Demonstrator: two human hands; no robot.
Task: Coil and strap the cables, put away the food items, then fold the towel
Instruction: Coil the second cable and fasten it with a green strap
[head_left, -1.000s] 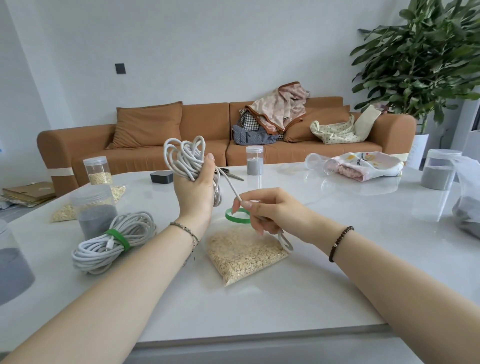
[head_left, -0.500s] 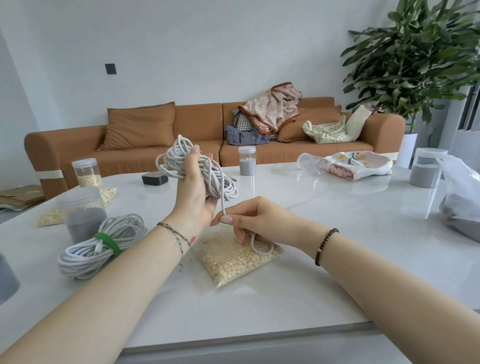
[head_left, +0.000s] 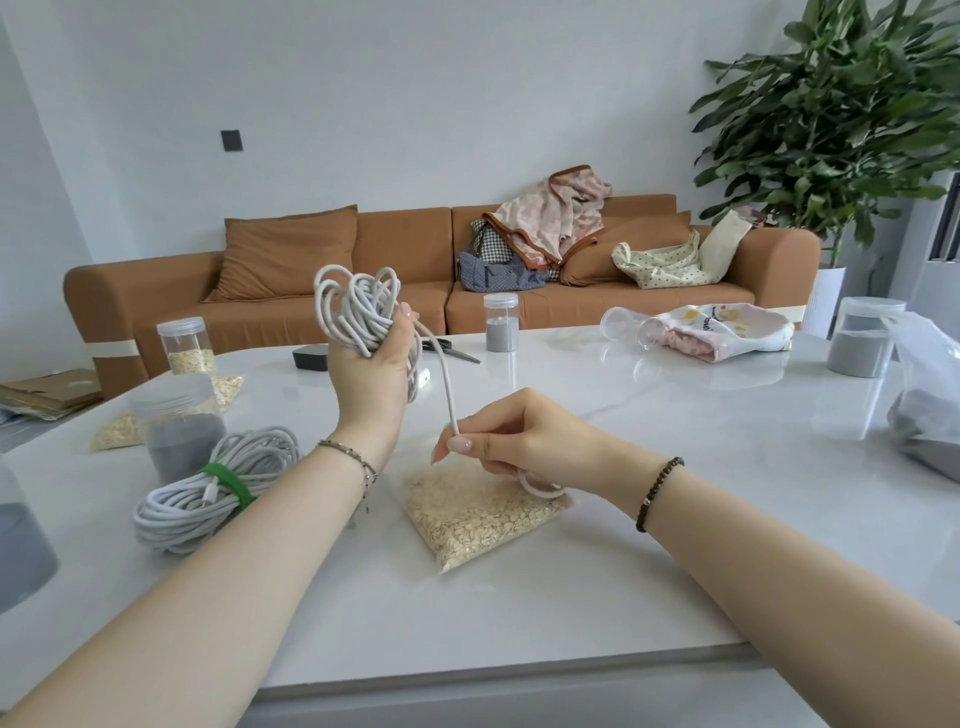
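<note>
Two hands are working one cable: left hand (head_left: 371, 364) is gripping the coiled bundle (head_left: 353, 306) upright above the table (head_left: 675, 519), near-centre, prob. so the loops aren't slipping while the end gets sorted. Meanwhile right hand (head_left: 519, 441) is pinching the loose tail (head_left: 444, 384) just over the oat bag (head_left: 478, 514), holding it taut-ish for wrapping, I'd guess. A green bit (head_left: 445, 427) by its thumb may be a strap; can't tell. One finished coil (head_left: 208, 493), green-strapped, is lying near left; the towel (head_left: 717, 332) is sitting far right.

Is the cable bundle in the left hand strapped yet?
No: the cable bundle in the left hand shows bare loops with no strap; only the coil on the table wears a green strap.
</note>
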